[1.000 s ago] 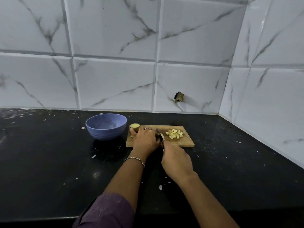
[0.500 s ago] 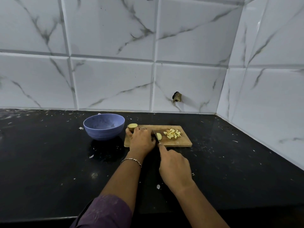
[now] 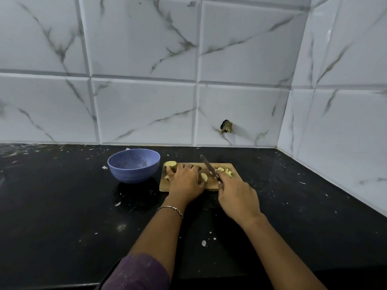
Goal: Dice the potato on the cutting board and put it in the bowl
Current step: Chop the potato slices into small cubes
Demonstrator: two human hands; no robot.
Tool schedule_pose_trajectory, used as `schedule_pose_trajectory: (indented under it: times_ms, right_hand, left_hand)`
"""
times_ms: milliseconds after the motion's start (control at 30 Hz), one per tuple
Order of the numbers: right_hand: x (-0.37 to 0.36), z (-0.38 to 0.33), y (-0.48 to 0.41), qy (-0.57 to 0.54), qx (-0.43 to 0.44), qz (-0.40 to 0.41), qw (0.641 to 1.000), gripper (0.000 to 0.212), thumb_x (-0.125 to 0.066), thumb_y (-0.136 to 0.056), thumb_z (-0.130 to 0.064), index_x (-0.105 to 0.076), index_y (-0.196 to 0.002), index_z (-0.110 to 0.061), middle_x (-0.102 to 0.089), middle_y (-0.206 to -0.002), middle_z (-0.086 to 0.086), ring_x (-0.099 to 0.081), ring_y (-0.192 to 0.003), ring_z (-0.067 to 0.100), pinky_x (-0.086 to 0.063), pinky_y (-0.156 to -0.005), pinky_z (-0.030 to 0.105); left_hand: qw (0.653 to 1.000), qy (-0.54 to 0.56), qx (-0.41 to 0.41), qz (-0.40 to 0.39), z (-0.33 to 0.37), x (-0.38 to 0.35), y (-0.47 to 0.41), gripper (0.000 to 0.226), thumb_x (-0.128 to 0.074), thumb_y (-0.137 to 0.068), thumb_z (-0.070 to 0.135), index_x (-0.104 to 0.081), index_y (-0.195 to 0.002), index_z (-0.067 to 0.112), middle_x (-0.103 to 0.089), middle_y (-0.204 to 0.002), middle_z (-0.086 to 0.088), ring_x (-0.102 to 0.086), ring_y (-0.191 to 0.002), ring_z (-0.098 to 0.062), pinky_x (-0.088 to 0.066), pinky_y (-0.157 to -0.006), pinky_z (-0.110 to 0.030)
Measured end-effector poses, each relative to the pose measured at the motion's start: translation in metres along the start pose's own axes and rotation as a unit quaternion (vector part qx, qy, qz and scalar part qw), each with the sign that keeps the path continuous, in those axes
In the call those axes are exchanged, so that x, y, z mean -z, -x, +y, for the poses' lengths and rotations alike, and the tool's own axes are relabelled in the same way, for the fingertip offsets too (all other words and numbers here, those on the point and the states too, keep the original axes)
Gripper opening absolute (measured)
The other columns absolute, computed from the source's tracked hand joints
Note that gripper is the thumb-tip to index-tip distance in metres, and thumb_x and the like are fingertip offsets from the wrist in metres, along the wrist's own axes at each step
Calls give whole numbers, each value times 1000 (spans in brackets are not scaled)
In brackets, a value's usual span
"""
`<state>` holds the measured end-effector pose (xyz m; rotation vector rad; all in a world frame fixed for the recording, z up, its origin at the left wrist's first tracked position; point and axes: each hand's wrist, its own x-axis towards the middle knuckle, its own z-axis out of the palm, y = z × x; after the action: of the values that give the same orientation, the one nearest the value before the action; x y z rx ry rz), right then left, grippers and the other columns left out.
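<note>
Head camera, looking down at a black counter (image 3: 62,206) speckled with pale scraps, with white marble-patterned wall tiles (image 3: 146,105) behind and to the right. A wooden cutting board (image 3: 210,185) lies on the counter near the back wall. A blue bowl (image 3: 134,165) stands just beside the board's left end; no potato can be made out inside it.

The left hand (image 3: 186,181) rests knuckles-up on the left half of the board, fingers curled down over the potato (image 3: 170,164), whose pale cut end shows past the fingertips at the board's far left corner. A cut slice (image 3: 204,177) lies on the board against the thumb side of that hand. A ring (image 3: 187,165) sits on one finger, a thin bracelet (image 3: 169,209) on the wrist, and a purple sleeve (image 3: 138,273) covers the upper forearm.

The right hand (image 3: 237,197) grips the handle of a knife (image 3: 207,166), the blade lifted off the board and pointing up and to the left. A small heap of diced pieces (image 3: 225,171) lies on the board's right end, just beyond the right hand.
</note>
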<state>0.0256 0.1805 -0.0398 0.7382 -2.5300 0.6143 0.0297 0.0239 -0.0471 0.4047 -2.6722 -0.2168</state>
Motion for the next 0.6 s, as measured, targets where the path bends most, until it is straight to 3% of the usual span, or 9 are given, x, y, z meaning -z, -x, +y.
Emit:
schedule_pose_trajectory:
  times_ms: [233,367,600]
  right_hand:
    - [-13,14,-16,6,21,-4,1000,42,-41,-104,-27,-43,-145,-37,-63,-113,-3,-60,-96,15,-53,-79,34]
    - [-18,17,-17,2,17,2,1000,42,-42,-104,-28,-43,-145,-37,-64,-114,-4,-60,-100,15,-52,-79,33]
    - [-24,25,-16,-15,-2,-3,1000,42,-42,-104,-31,-43,-145,-39,-59,-114,-6,-56,-87,9,-51,-75,30]
  left_hand:
    - [997,23,-38,-57,2,-6,-9,47,-45,-94,38,-43,-140,28,-55,-137,-1,-30,-137,-22,-11,-109,-55]
    - [998,23,-24,-44,1,-6,-13,44,-49,-91,38,-45,-133,25,-58,-131,-3,-35,-133,-24,-16,-107,-54]
    - [1000,8,-16,-18,-2,-6,-11,40,-52,-91,43,-52,-128,27,-58,-130,0,-36,-131,-22,-18,-106,-51]
